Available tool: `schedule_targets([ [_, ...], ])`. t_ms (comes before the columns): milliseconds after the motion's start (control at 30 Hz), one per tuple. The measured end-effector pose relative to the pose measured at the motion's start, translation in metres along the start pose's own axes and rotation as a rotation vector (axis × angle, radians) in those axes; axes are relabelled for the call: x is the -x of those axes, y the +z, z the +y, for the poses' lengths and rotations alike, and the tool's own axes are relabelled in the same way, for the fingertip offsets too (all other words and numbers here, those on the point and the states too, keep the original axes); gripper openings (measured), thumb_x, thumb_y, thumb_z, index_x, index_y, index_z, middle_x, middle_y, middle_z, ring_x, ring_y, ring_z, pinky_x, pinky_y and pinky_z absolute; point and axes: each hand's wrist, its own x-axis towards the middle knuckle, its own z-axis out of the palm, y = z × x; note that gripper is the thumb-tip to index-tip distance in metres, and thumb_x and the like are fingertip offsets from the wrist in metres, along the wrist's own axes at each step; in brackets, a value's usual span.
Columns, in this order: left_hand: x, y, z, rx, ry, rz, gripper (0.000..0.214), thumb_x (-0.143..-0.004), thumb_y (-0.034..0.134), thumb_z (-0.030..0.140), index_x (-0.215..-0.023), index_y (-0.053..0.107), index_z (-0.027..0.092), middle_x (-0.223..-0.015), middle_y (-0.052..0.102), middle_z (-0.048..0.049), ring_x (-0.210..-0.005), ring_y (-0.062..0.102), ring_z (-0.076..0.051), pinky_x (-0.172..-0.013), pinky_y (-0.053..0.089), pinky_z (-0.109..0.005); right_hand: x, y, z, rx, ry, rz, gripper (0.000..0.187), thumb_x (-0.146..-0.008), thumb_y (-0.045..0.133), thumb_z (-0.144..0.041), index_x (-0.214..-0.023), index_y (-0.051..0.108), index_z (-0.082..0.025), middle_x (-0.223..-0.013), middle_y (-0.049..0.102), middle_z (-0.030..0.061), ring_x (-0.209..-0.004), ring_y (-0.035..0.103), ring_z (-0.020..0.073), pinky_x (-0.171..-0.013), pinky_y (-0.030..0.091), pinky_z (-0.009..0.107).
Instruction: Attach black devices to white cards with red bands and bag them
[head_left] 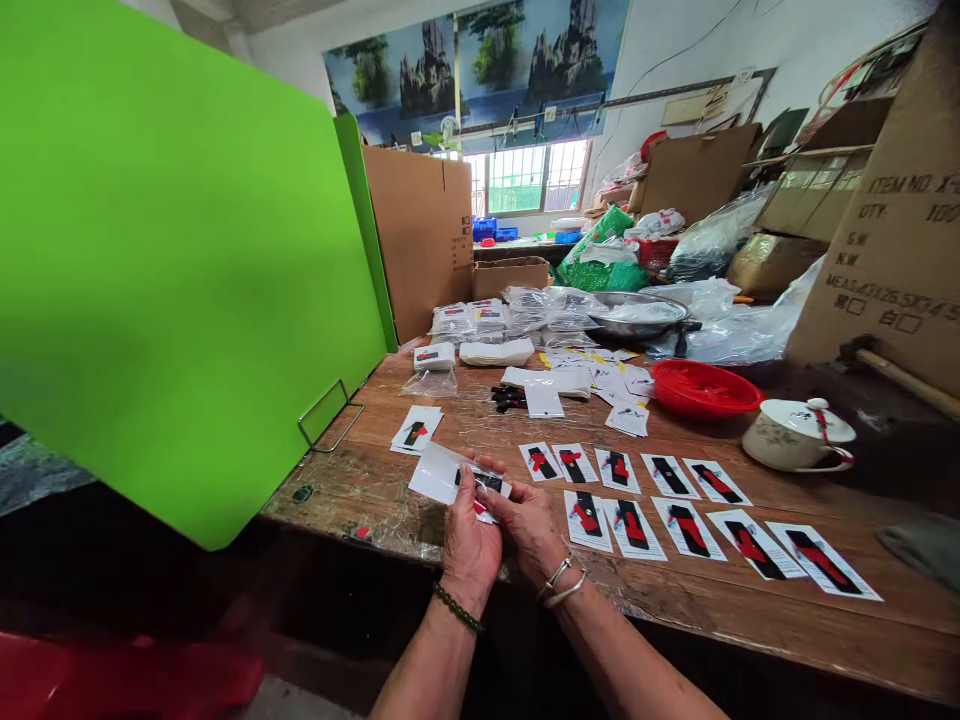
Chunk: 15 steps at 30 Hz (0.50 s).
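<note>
Just over the table's front edge, both hands hold a white card (435,472) with a black and red piece on it. My left hand (472,535) grips it with the thumb lying across its face. On the card's right end, my right hand (534,525) pinches the black piece with thumb and fingers; the fingertips are partly hidden. To the right of my hands lie two rows of white cards (632,527), each bearing a black and red piece. A small stack of similar cards (416,430) rests beyond my left hand.
A green panel (187,250) rises at the left, with a wire stand (330,418) by it. Farther back are bagged card packs (454,318), black pieces (510,398), loose printed cards (628,418) and a metal basin (637,312). A red basket (705,390) and lidded mug (791,437) stand right.
</note>
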Motion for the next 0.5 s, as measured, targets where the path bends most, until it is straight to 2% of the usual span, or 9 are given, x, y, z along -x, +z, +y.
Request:
schedule_targets([
  [100,-0.0016,0.0012,0.0051,0.015,-0.037,0.033,0.018,-0.085,0.063,0.029,-0.097,0.065,0.016,-0.086,0.069,-0.0047,-0.08,0.067,-0.016,-0.076,0.053,-0.028,-0.0012,-0.0041,-0.0026,0.098,0.083,-0.106,0.038,-0.045,0.086,-0.039,-0.058,0.061,-0.013,-0.042,0.054,-0.0031,-0.037,0.039,0.0046,-0.039,0.026,0.018],
  [167,-0.0011,0.0013,0.0079,0.017,-0.055,0.036,0.017,-0.088,0.059,0.03,-0.095,0.065,0.015,-0.085,0.069,-0.006,-0.079,0.067,-0.016,-0.072,0.054,-0.026,-0.0017,-0.0066,-0.0032,0.147,0.111,-0.15,0.038,-0.05,0.083,-0.042,-0.06,0.059,-0.014,-0.042,0.055,-0.0025,-0.036,0.037,0.0041,-0.037,0.023,0.017],
  [267,0.0013,0.0001,0.009,0.01,-0.063,0.035,0.02,-0.091,0.054,0.03,-0.094,0.066,0.015,-0.085,0.069,-0.0073,-0.076,0.067,-0.015,-0.068,0.053,-0.024,-0.0013,-0.0065,-0.0018,0.16,0.063,-0.105,0.036,-0.048,0.083,-0.04,-0.059,0.059,-0.015,-0.042,0.053,-0.0034,-0.037,0.039,0.005,-0.039,0.025,0.017],
  [333,0.0027,-0.0009,0.0089,0.015,-0.061,0.049,0.021,-0.092,0.052,0.031,-0.094,0.066,0.015,-0.085,0.07,-0.0071,-0.076,0.068,-0.015,-0.069,0.053,-0.024,-0.0006,-0.0044,-0.0004,0.154,0.038,-0.119,0.035,-0.047,0.083,-0.04,-0.059,0.062,-0.014,-0.044,0.054,-0.0033,-0.04,0.041,0.0055,-0.041,0.028,0.019],
  [400,0.0037,-0.0016,0.0083,0.035,-0.05,0.043,0.023,-0.092,0.052,0.032,-0.094,0.067,0.014,-0.086,0.07,-0.0073,-0.08,0.068,-0.016,-0.076,0.053,-0.026,-0.0001,-0.0025,0.0,0.145,0.027,-0.146,0.035,-0.047,0.083,-0.041,-0.06,0.065,-0.014,-0.051,0.058,-0.0012,-0.046,0.044,0.0072,-0.045,0.033,0.02],
  [500,0.0058,-0.0016,0.0061,0.064,-0.059,0.005,0.025,-0.091,0.054,0.032,-0.093,0.069,0.012,-0.093,0.07,-0.0092,-0.09,0.067,-0.017,-0.087,0.051,-0.028,0.0006,-0.0017,-0.0038,0.177,-0.004,-0.073,0.035,-0.043,0.084,-0.039,-0.056,0.063,-0.014,-0.053,0.059,-0.0004,-0.051,0.048,0.0098,-0.05,0.035,0.023],
])
